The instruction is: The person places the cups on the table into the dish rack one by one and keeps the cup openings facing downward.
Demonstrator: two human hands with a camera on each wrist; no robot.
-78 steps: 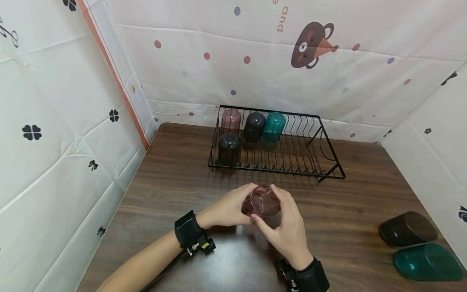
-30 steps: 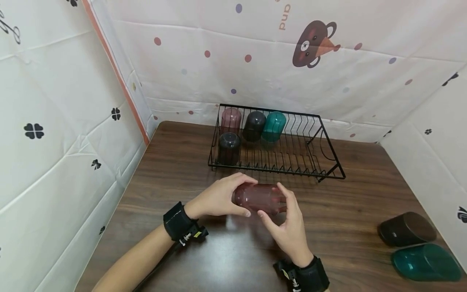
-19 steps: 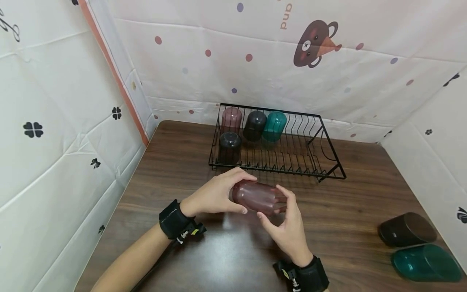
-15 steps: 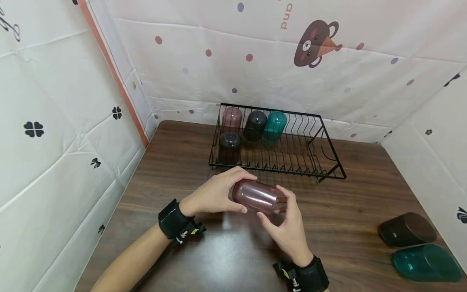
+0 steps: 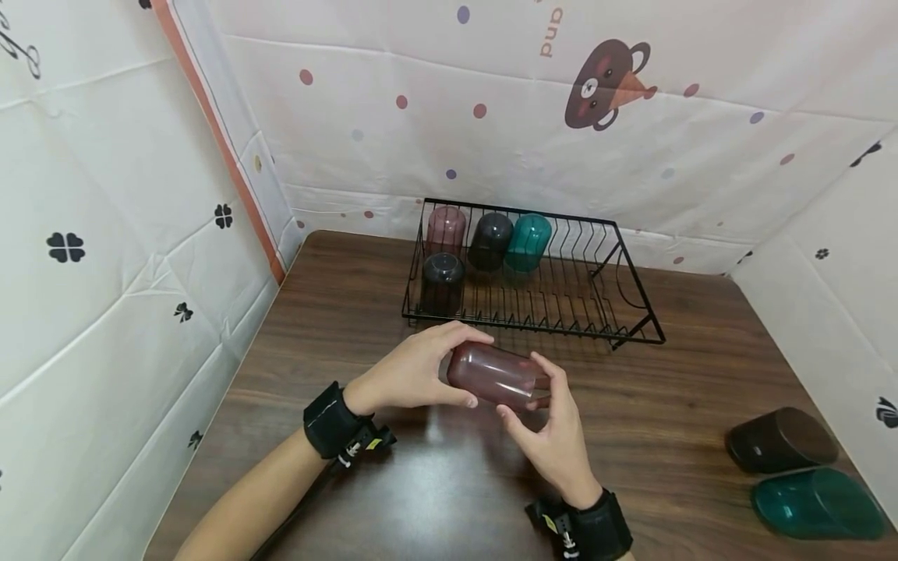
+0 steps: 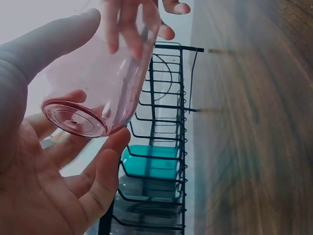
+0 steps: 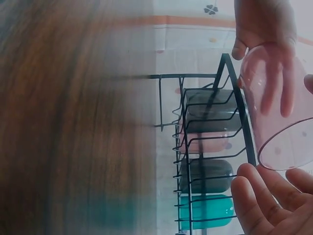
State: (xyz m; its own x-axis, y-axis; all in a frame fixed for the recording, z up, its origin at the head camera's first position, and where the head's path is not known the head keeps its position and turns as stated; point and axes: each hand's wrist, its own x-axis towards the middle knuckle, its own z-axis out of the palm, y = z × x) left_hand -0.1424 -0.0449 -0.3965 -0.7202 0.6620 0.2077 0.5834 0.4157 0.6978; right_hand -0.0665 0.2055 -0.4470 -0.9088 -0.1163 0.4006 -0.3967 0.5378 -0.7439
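Note:
A translucent pink cup [image 5: 494, 375] lies sideways above the wooden table [image 5: 337, 343], held between both hands. My left hand [image 5: 421, 372] grips its base end, thumb below and fingers over the top. My right hand [image 5: 554, 436] holds the rim end with thumb and fingertips. In the left wrist view the pink cup [image 6: 98, 83] shows its round base near my palm. In the right wrist view the pink cup [image 7: 279, 112] has its open mouth turned toward my right fingers [image 7: 254, 196].
A black wire dish rack [image 5: 617, 312] stands behind the hands, holding upside-down cups at its left end: pink [image 5: 446, 227], black [image 5: 489, 240], teal [image 5: 528, 240] and another black [image 5: 440, 280]. A dark cup [image 5: 782, 439] and a teal cup [image 5: 817, 502] lie at the right edge. Cloth walls surround the table.
The pink cup has turned from facing mouth-up toward the camera to lying sideways, base to the left. Both hands have kept hold and shifted slightly up toward the rack.

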